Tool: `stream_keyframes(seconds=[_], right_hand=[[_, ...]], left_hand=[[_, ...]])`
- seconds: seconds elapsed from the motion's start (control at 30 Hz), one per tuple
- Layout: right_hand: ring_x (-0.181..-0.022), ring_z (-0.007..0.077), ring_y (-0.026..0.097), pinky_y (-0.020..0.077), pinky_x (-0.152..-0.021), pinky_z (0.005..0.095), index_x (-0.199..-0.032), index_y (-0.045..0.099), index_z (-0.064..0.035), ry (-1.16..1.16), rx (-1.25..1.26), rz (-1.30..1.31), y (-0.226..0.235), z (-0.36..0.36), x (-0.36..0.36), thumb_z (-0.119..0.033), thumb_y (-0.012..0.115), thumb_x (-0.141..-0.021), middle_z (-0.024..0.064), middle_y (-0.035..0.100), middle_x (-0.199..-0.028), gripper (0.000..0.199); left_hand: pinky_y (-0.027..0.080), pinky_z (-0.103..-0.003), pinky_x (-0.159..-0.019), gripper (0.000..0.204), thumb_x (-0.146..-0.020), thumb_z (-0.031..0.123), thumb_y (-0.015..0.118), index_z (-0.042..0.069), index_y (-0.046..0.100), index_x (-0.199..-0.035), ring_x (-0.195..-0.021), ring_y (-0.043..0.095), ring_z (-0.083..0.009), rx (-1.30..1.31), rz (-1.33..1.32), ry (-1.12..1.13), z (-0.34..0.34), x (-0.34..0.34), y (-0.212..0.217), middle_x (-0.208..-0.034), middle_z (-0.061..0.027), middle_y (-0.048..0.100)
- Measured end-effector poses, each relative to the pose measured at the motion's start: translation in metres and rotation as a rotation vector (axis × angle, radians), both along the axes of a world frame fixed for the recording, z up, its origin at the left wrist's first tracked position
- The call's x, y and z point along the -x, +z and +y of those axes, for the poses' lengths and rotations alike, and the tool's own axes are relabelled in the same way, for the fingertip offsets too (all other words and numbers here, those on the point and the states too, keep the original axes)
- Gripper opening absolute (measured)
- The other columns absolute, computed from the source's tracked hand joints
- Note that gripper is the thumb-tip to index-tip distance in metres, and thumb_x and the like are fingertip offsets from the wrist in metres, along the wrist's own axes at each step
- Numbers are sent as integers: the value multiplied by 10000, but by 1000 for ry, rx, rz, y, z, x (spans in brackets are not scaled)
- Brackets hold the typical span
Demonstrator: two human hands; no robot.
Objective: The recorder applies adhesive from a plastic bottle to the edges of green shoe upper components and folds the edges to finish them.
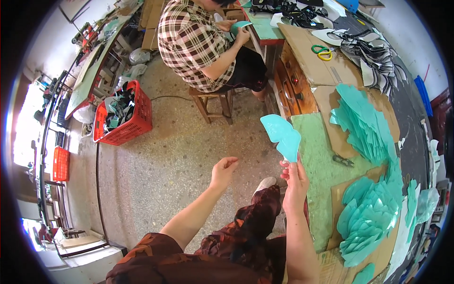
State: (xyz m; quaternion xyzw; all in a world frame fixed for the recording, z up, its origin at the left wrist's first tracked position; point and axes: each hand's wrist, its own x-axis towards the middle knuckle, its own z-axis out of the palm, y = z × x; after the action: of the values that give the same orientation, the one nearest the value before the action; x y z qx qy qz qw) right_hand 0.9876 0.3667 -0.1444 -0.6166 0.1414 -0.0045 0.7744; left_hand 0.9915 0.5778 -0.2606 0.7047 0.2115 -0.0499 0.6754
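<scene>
While the right hand (295,182) pinches a teal cut piece (282,136) by its lower tip, the fingers (287,166) are clamped together on it and the piece stands up above the hand, over the near edge of the surface (317,161). The piece is flat, with rounded lobes, and it hangs between the floor (179,156) and the green-topped part of the surface. The left hand (223,169) is raised over the floor, well apart from the piece, its fingers loosely curled and holding nothing.

On the surface to the right lie fanned stacks (366,123) of the same teal pieces, one higher up and a larger heap (369,220) nearer the person, resting on sheets of cardboard (307,57). A small dark tool (343,161) lies between the stacks on the green top. Farther along, scissors (322,52) with green and yellow handles rest on the cardboard, beside a pile of grey and white cut pieces (373,57).

Across the floor another person (196,42) in a checked shirt sits on a wooden stool (213,102), handling a teal piece too. A red basket (124,116) with dark scraps stands on the floor to the left, and a second red crate (60,163) sits farther left.
</scene>
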Motion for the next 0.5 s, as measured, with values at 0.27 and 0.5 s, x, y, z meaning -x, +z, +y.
stream_keyframes(seconds=[0.27, 0.5], right_hand=[[-761, 80, 494, 422, -720, 234, -970, 634, -19, -39, -19, 1, 12, 1, 18, -258, 493, -984, 30, 651, -920, 277], [-767, 73, 492, 412, -725, 230, -991, 625, -25, 32, -73, 28, 26, -14, 32, -242, 492, -979, 39, 643, -908, 255]], left_hand=[[408, -231, -694, 215, -945, 223, 557, 77, 638, -1082, -727, 520, -81, 202, 190, 63, 13, 10, 13, -855, 9, 612], [420, -249, -726, 363, -981, 391, 468, 91, 640, -1090, -788, 521, -75, 462, 106, -69, 24, -27, 70, -878, 38, 574]])
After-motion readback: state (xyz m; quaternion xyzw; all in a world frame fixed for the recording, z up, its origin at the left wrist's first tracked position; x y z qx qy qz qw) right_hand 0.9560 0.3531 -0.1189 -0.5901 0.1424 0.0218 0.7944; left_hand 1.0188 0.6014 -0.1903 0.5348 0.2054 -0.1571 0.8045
